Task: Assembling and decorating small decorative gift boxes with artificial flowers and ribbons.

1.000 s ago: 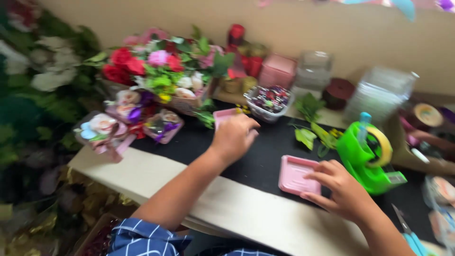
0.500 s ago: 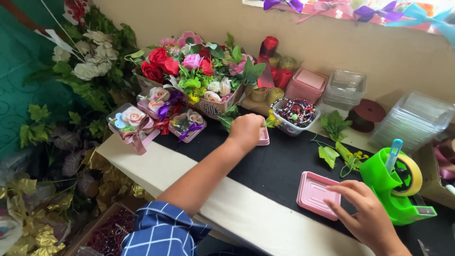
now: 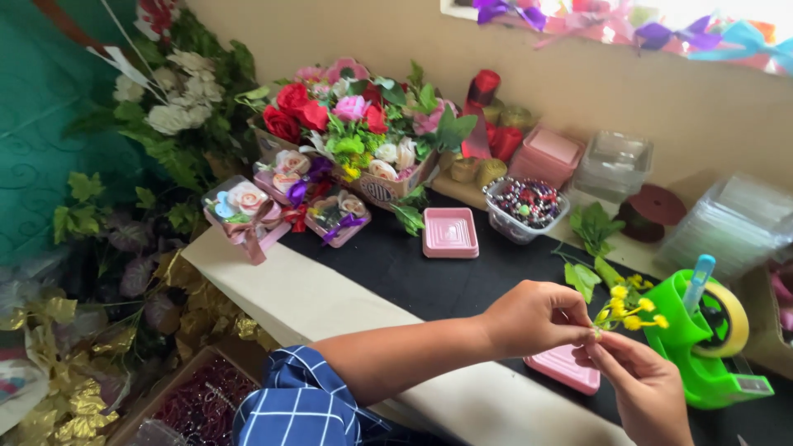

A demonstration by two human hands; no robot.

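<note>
In the lower right of the frame both hands meet over the black tabletop [image 3: 396, 272]. The left hand [image 3: 533, 318] has its fingers curled in, thumb and forefinger pinched on the stem of a small sprig of yellow artificial flowers [image 3: 625, 304]. The right hand [image 3: 644, 388] comes up from below, fingertips closed on the same stem just beside the left's.

Two shallow square pink plastic trays lie on the black surface: one [image 3: 450, 232] at centre frame, one [image 3: 566, 368] directly under the hands, partly hidden. To the right stands one bright green tape dispenser [image 3: 702, 363] with a yellowish roll. At upper centre sits one basket of mixed red, pink and white fabric flowers [image 3: 355, 124], with three small clear gift boxes [image 3: 248, 206] holding roses lined up to its lower left. One clear tub of dark beads [image 3: 524, 206] stands beside the centre tray.
</note>
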